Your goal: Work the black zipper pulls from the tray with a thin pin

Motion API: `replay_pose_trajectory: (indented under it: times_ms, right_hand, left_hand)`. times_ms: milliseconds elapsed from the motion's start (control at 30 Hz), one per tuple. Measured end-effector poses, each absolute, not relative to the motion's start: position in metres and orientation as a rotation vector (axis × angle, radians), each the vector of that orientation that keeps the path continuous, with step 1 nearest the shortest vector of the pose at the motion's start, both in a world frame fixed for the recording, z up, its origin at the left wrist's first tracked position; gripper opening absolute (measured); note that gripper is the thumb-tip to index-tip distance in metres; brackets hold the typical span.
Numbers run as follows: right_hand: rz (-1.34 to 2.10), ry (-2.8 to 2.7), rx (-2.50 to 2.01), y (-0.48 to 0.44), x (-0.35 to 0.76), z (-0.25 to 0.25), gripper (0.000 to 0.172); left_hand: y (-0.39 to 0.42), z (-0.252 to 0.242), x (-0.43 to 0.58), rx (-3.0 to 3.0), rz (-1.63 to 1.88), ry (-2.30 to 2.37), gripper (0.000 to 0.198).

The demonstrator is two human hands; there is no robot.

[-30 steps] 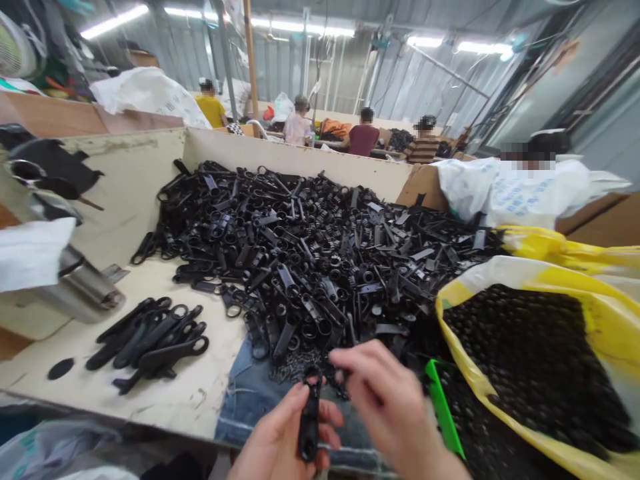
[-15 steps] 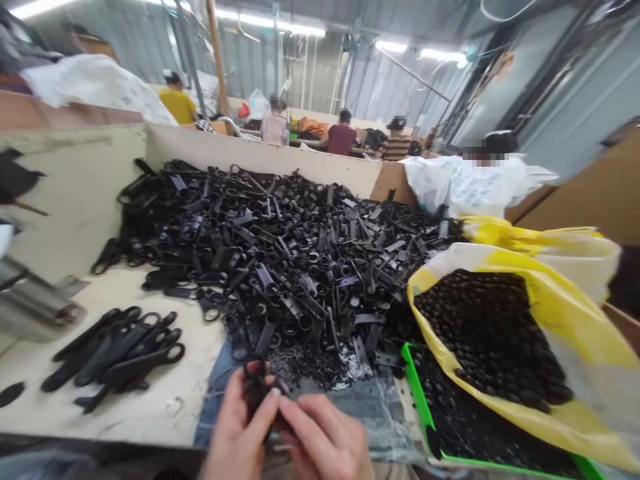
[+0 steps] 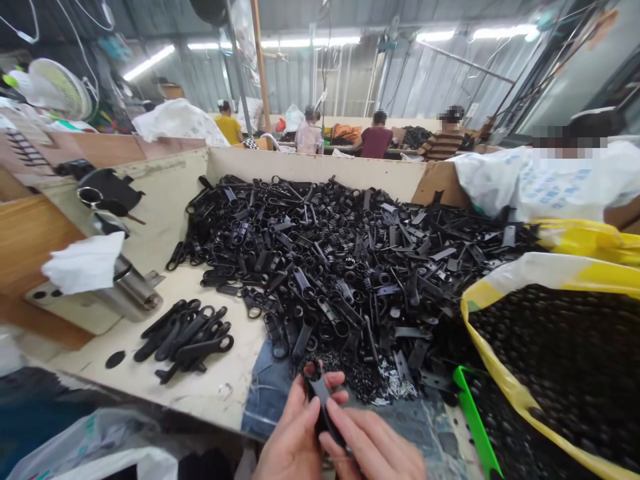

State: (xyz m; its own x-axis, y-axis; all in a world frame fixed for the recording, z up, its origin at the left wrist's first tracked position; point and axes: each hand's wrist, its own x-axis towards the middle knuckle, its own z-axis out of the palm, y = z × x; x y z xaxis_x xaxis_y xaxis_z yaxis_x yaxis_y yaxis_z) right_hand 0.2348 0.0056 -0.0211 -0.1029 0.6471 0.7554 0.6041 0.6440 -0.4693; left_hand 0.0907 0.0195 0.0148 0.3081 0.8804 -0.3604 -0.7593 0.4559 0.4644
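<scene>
Between both hands, near the front edge of the table, is a long black plastic handle [image 3: 319, 392] with a ring at its far end. My left hand [image 3: 293, 433] is closed around its left side, the thumb lying on top. Fingers of my right hand [image 3: 377, 443] pinch its near end from the right, covering part of it. Just beyond the hands rises a large heap of black ringed parts [image 3: 325, 267]. Small silvery pins [image 3: 395, 387] and tiny black bits lie at its foot, on a blue cloth [image 3: 265, 400]. To the left rests a group of similar black handles [image 3: 185, 337].
On the right, a yellow-white sack [image 3: 473, 313] of dark round pieces stands over a green tray [image 3: 475, 420]. A metal cylinder [image 3: 133, 293] with white tissue is at the left. Low boards [image 3: 300, 163] border the table. Several people sit beyond.
The view has swung left, so the table's contents appear further right. The black handle has been turned in my hands and its long flat face now shows.
</scene>
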Motion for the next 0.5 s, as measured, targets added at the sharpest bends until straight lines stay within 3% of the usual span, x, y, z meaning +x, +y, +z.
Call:
replay_pose_trajectory:
  times_ms: [167, 367, 500]
  right_hand:
    - [-0.012, -1.825, -1.01, 0.008, 0.239, -0.022, 0.047]
    - [-0.099, -1.899, -1.118, 0.004, 0.235, -0.015, 0.028]
    - [-0.107, -1.903, -1.169, 0.0, 0.229, -0.021, 0.032]
  left_hand:
    - [0.02, 0.011, 0.096, 0.207, 1.118, 0.649, 0.031]
    - [0.021, 0.014, 0.103, 0.278, 1.165, 0.729, 0.042]
    - [0.02, 0.013, 0.101, 0.295, 1.154, 0.831, 0.049]
